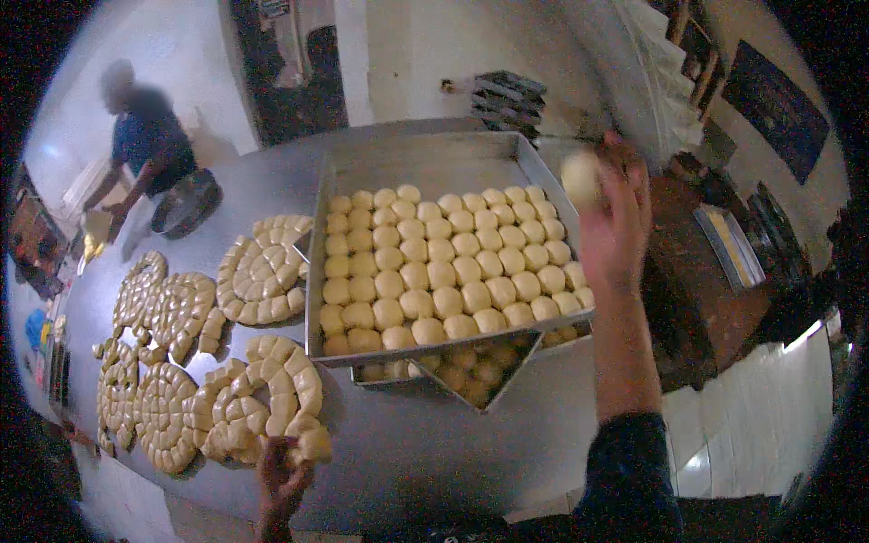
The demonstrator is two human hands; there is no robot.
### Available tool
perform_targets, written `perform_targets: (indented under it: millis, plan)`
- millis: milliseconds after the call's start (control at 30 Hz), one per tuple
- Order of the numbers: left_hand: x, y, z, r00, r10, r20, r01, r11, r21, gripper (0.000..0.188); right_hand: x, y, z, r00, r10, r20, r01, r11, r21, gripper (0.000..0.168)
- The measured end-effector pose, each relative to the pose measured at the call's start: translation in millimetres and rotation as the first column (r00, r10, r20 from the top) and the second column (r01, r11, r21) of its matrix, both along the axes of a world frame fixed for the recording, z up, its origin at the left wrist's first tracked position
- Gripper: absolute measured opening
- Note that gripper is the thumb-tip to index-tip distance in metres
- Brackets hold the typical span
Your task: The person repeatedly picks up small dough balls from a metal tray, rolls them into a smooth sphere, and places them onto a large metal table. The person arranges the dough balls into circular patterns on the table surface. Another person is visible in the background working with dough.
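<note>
Rows of smooth dough balls fill most of a metal baking pan, leaving bare metal along its far side. At the pan's right rim my right hand is raised, with a pale dough ball held in its fingers, both blurred. My left hand is low at the near end of a coil of cut dough. Its fingers are on a blurred dough piece. More spirals of cut dough pieces lie left of the pan.
The pan rests on other pans of dough balls, one turned with its corner jutting forward. All stand on a metal table. A person works at the table's far left beside a dark bowl. Dark stacked items stand behind.
</note>
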State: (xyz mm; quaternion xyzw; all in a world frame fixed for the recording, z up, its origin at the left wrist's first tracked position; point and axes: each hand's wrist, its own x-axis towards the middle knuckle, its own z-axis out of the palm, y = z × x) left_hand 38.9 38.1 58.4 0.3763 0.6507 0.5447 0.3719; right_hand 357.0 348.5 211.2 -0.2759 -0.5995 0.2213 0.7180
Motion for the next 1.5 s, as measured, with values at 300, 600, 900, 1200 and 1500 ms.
perform_targets:
  millis: [300, 600, 900, 1200, 1500]
  plan:
    - [8.4, -24.3, -4.7, 0.999, 0.023, 0.028, -0.025, 0.997, 0.073, 0.041, -85.0, 135.7, -56.3, 0.734, 0.175, 0.656, 0.070, 0.941, -0.330, 0.031]
    - [42.7, 5.2, 5.6, 0.894, -0.405, -0.192, 0.422, 0.905, 0.056, 0.037, -101.0, -203.3, -133.4, 0.371, 0.751, 0.545, -0.482, 0.658, -0.578, 0.049]
    - [-75.0, -56.6, -33.8, 0.960, -0.268, 0.086, 0.272, 0.962, -0.033, 0.012, -5.2, -289.4, -213.0, -0.045, 0.208, 0.977, 0.480, 0.862, -0.162, 0.035]
    - [-84.6, -77.3, -46.5, 0.949, -0.060, 0.308, 0.084, 0.994, -0.064, 0.016, -43.5, -260.1, -257.9, 0.268, -0.037, 0.963, 0.472, 0.876, -0.097, 0.038]
    - [-58.0, -53.2, -37.9, 0.934, -0.297, 0.199, 0.332, 0.927, -0.173, 0.029, -46.4, -210.1, -235.3, 0.590, 0.052, 0.806, 0.448, 0.809, -0.380, 0.024]
